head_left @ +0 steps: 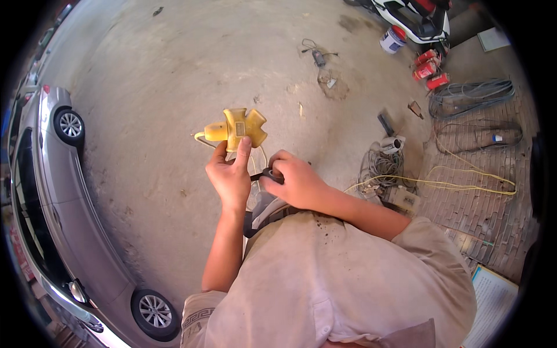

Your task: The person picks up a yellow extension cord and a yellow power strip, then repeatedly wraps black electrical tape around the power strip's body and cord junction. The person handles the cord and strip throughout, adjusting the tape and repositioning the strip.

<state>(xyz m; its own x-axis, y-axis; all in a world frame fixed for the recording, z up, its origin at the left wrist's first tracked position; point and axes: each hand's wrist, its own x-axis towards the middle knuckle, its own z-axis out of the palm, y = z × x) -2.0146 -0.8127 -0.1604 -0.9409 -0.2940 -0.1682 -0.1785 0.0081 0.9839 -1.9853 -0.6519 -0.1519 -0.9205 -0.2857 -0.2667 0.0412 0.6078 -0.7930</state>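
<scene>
Yellow plastic fills our left hand (231, 177): a cross-shaped socket block (243, 127), held up in front of the chest above the concrete floor (174, 69), with its yellow cable (200, 137) leaving the rounded end on the left; we grasp it from below, thumb on one side and forefinger laid up along its face, so the grip sits on the lower lobe only. Our right hand (299, 182) is clenched round a dark tool (266, 174), probably a screwdriver handle, though too little shows to be sure; its tip points toward the left hand.

We judge the block light and stiff, a hard moulded shell that will not give under the fingers; smooth enough to slip if pinched only at one lobe, and likely to crack at its thin arms if pressed hard. The best hold looks to be across the thick middle, palm behind it, leaving the face free; the cable is soft and springy and will tug the block sideways if it hangs loose.

A grey car (52, 191) stands at the left; coils of wire (470, 93) and a yellow cord (458, 182) lie at the right, well apart from the hands.
</scene>
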